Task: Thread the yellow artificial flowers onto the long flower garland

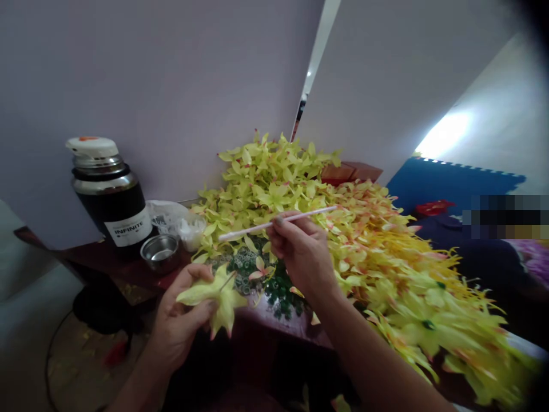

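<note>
Flower, just one, is pinched in my left grip, right of one black flask; one pale stick is held near its middle in my right grip, farther right. One metal bowl stands beside the flask; my right forearm slants inward.

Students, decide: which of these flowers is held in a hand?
The yellow-green flower pinched in the left hand; the heaped flowers beyond it lie unheld.

The flask stands left — cup beside it — flowers heaped right.
</note>
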{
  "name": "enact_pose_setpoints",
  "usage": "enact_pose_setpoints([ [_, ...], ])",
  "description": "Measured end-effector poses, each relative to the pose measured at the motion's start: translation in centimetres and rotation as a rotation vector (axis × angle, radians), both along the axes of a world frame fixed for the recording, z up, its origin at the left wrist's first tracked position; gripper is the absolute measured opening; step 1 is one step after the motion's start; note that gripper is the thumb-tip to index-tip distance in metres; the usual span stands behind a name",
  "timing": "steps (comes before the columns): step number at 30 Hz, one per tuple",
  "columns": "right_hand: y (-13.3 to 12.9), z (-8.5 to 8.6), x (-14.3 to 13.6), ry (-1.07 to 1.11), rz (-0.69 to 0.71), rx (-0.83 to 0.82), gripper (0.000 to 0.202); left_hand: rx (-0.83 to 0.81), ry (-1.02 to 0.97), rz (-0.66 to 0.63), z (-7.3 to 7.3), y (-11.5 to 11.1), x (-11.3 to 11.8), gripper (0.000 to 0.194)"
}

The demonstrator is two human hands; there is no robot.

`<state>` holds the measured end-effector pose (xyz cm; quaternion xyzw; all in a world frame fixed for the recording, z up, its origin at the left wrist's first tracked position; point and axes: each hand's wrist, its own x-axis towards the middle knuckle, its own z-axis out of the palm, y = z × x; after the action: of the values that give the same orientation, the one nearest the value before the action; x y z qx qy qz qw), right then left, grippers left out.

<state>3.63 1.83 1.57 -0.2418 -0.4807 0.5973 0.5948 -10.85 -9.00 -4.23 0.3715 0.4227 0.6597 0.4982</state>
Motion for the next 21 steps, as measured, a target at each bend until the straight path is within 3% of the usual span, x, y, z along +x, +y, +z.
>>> enact_pose_setpoints([
  [5, 3.1, 1.2, -4.4, -0.224, -0.023, 0.337, 0.012, -0.021, -0.051, -0.001, -0.2, -0.4, -0.5, 0.030],
  [9, 6.2, 0.8, -8.2, -0.596, -0.026, 0.586, 0.016, -0.048, -0.077, -0.012, -0.1, -1.0, -0.6, 0.030],
  [15, 8.1, 0.5, -12.0, -0.865, 0.087, 0.697, 0.012, -0.057, -0.083, -0.015, -0.5, -1.4, -1.3, 0.030],
  [21, 7.9, 0.9, -12.8, -1.126, 0.142, 0.742, 0.011, -0.077, -0.101, 0.042, -0.6, -1.3, -1.8, 0.033],
])
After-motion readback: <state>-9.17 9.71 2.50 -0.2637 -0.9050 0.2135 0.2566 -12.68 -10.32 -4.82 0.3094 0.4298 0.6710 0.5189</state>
